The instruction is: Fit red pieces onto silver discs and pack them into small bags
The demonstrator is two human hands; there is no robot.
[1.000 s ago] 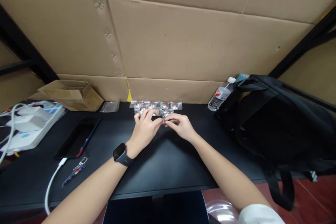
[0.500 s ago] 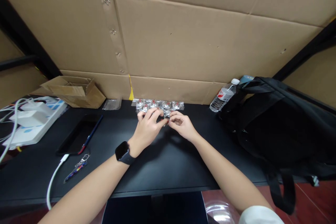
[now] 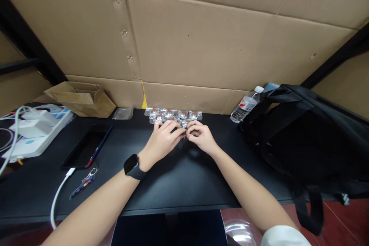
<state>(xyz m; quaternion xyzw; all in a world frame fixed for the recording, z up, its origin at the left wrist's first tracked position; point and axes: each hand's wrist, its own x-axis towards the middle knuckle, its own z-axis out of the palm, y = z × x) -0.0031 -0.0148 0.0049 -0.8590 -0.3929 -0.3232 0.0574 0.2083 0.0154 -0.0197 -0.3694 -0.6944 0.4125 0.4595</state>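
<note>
Thumb and fingers of the left hand (image 3: 161,138) met those of the right hand (image 3: 202,138) in the head view, with a small packet (image 3: 185,135) between them. Both hands were closed in a pinch: the left seemed to grip it from one side, the right from the other, so neither was nearer. The packet showed only as a thin, shiny edge, tilted close to upright, its visible length running roughly away from the body and across the line joining the two hands; what it contained could not be made out. Just beyond the fingertips lay a cluster of clear packets (image 3: 183,115) with silvery and red contents, set side by side along the foot of a cardboard wall (image 3: 207,42) and partly hidden by the hands. Under it all was a matte black counter (image 3: 184,184). Left of the cluster sat a flat clear sleeve (image 3: 123,113) and an opened cardboard box (image 3: 99,103); nearer the body were a dark phone (image 3: 83,146) on a white cable (image 3: 56,196), a keychain (image 3: 83,185) and a white power strip (image 3: 36,142). On the right, well apart from the hands, a water bottle (image 3: 243,108) leaned beside a black backpack (image 3: 305,142) — both clear of the forearms — and reddish tiles (image 3: 343,219) showed below.
</note>
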